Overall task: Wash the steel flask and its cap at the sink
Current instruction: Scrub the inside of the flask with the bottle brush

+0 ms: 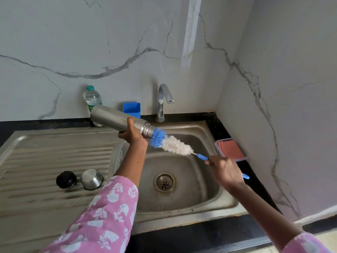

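My left hand [131, 134] grips the steel flask [116, 118] near its threaded neck, holding it tilted over the left rim of the sink basin [184, 179], mouth pointing right and down. My right hand [225, 170] holds the blue handle of a bottle brush [172, 144]; its blue and white bristles sit at the flask's mouth, the blue tip partly inside. A black inner cap [66, 179] and a steel cup cap [91, 179] stand on the ribbed drainboard [45, 152].
A chrome tap [162, 101] stands behind the basin, with no water running. A blue container [132, 109] and a plastic water bottle [93, 97] stand at the back wall. A clear box with an orange sponge [230, 149] sits at the right, by the wall.
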